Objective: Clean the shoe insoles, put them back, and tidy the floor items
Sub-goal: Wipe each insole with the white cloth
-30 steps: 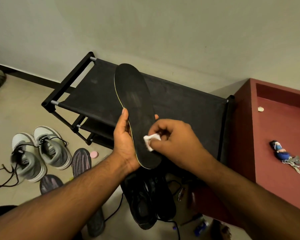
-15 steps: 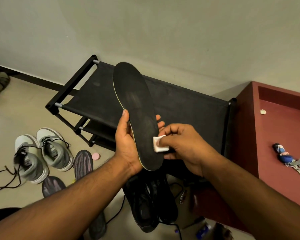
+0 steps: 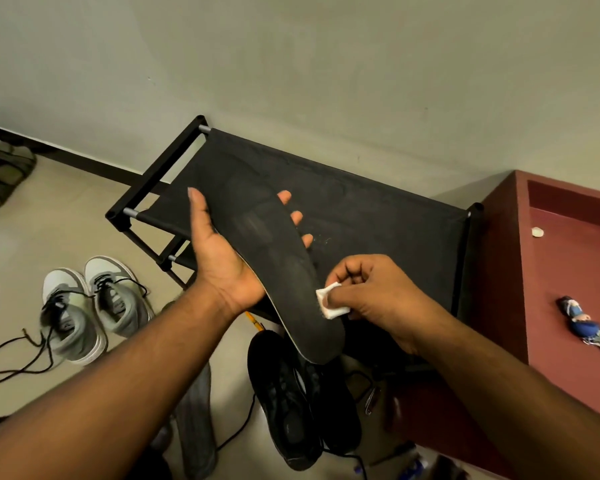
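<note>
In the head view, the left hand (image 3: 222,258) lies palm up under a black insole (image 3: 274,265), cradling it from below: the thumb stands straight along the insole's left edge, and three fingertips (image 3: 297,216) show past its right edge, only lightly bent. The insole runs from far left to near right, its near end hanging out beyond the palm, above the black shoes (image 3: 302,403) on the floor.

The right hand (image 3: 378,292) has its fingers curled in, pinching a small folded white wipe (image 3: 329,301) between thumb and forefinger. The wipe is pressed against the near part of the insole's top face, by its right edge.

Behind the hands stands a black shoe rack (image 3: 343,209) against the wall. On the floor to the left sits a pair of grey sneakers (image 3: 90,306) with loose dark laces, and a second dark insole (image 3: 196,427) lies partly hidden beneath the left forearm. To the right is a red cabinet (image 3: 551,271) with a bunch of keys (image 3: 589,327) on its top.
</note>
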Demonstrator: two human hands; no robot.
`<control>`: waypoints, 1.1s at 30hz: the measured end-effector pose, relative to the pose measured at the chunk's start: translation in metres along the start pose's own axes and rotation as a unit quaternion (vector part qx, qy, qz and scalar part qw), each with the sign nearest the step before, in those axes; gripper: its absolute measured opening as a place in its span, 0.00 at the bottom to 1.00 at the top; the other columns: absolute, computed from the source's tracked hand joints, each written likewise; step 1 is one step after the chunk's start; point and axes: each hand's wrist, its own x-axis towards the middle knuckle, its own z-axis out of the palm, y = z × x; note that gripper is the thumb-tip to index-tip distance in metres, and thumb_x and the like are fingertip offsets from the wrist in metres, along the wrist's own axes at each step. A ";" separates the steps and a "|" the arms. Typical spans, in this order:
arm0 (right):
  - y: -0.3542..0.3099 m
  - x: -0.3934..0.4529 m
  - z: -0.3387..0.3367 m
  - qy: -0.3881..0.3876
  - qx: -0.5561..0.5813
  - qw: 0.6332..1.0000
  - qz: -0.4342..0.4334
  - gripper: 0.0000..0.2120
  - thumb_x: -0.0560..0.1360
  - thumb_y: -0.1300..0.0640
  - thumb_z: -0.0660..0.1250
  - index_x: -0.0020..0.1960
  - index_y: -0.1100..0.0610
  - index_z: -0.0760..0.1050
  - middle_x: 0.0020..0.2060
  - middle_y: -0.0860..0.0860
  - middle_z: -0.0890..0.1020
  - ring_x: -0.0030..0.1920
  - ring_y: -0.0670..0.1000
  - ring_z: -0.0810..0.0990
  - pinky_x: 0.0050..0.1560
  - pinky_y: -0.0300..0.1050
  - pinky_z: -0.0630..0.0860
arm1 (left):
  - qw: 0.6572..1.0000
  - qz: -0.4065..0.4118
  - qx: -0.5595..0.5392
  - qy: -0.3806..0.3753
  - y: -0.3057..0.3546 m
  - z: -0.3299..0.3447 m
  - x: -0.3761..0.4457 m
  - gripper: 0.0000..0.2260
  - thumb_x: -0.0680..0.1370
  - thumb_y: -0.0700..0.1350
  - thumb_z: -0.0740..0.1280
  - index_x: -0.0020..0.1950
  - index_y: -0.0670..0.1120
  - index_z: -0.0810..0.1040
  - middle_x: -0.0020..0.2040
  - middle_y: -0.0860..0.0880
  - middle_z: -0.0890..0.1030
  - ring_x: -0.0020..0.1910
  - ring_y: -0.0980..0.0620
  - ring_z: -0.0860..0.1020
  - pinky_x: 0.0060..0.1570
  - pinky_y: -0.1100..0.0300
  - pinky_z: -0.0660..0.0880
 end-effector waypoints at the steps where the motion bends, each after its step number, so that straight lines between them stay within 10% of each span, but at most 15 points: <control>1: 0.001 0.001 0.001 0.018 -0.003 1.000 -0.007 0.04 0.67 0.69 0.71 0.41 0.65 0.79 0.32 0.56 0.79 0.33 0.49 0.76 0.33 0.38 0.72 | 1.000 -0.007 0.005 0.002 -0.005 0.001 -0.001 0.44 0.71 0.78 0.47 0.61 0.45 0.82 0.66 0.45 0.79 0.62 0.44 0.78 0.58 0.41 0.76; 10: 0.010 0.006 0.010 0.135 -0.019 0.989 -0.058 0.04 0.67 0.63 0.72 0.36 0.57 0.79 0.29 0.54 0.77 0.32 0.48 0.74 0.37 0.47 0.74 | 0.998 -0.057 0.025 -0.013 -0.037 0.009 -0.008 0.43 0.71 0.76 0.51 0.54 0.41 0.85 0.62 0.42 0.81 0.63 0.41 0.78 0.68 0.41 0.68; 15: 0.003 -0.012 0.030 0.060 -0.100 0.984 -0.139 0.03 0.68 0.62 0.71 0.37 0.55 0.79 0.26 0.47 0.77 0.26 0.40 0.72 0.29 0.33 0.69 | 0.998 -0.059 0.021 0.007 -0.040 0.012 -0.011 0.42 0.71 0.76 0.51 0.52 0.44 0.86 0.59 0.42 0.82 0.57 0.43 0.81 0.57 0.44 0.76; 21: 0.009 0.003 0.004 0.156 -0.098 0.979 -0.086 0.05 0.69 0.63 0.72 0.36 0.55 0.78 0.28 0.45 0.77 0.28 0.38 0.74 0.28 0.28 0.68 | 0.998 -0.052 0.020 0.009 -0.041 0.011 -0.011 0.43 0.70 0.78 0.50 0.53 0.43 0.86 0.60 0.42 0.82 0.61 0.42 0.78 0.66 0.41 0.70; 26: 0.003 -0.011 0.030 0.096 -0.096 0.979 -0.151 0.05 0.69 0.62 0.72 0.35 0.56 0.78 0.25 0.47 0.76 0.26 0.41 0.72 0.29 0.31 0.67 | 0.998 -0.055 0.007 0.033 -0.048 0.011 -0.015 0.39 0.69 0.74 0.58 0.55 0.41 0.84 0.60 0.41 0.81 0.57 0.41 0.80 0.49 0.46 0.81; 33: 0.006 0.007 0.008 0.149 -0.110 0.974 -0.129 0.03 0.68 0.64 0.72 0.37 0.58 0.79 0.27 0.45 0.77 0.27 0.38 0.73 0.29 0.28 0.68 | 0.998 -0.057 0.020 0.004 -0.046 0.010 -0.015 0.36 0.68 0.72 0.58 0.48 0.41 0.86 0.53 0.40 0.82 0.56 0.42 0.80 0.60 0.44 0.76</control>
